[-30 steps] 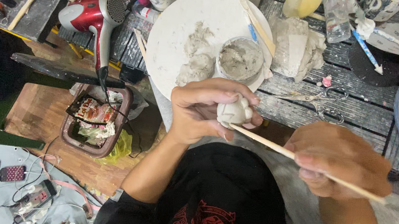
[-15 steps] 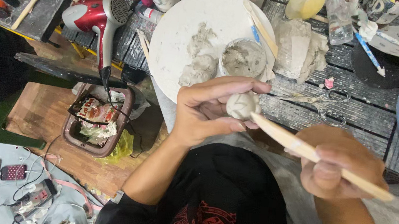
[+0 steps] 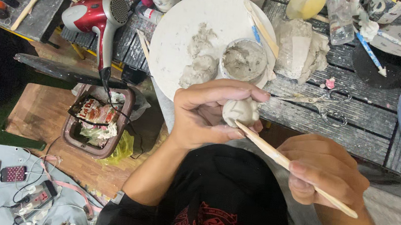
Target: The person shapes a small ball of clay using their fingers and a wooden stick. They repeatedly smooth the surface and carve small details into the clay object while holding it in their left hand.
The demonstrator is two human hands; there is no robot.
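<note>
Two hands (image 3: 267, 139) — clay lump (image 3: 240, 111), wooden stick (image 3: 289, 164)

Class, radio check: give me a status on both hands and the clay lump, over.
Left hand pinching clay lump. Right hand gripping wooden stick, tip against the lump's underside. Nothing between hands; white plate and clay cup just beyond.

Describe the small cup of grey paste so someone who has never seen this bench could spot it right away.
Find the big white round plate at the top centre of the slatted bench. The cup sits on its lower right part, just above the left hand. Unlike the loose grey clay lumps beside it, it is a round container with a rim, filled with grey paste.
</note>
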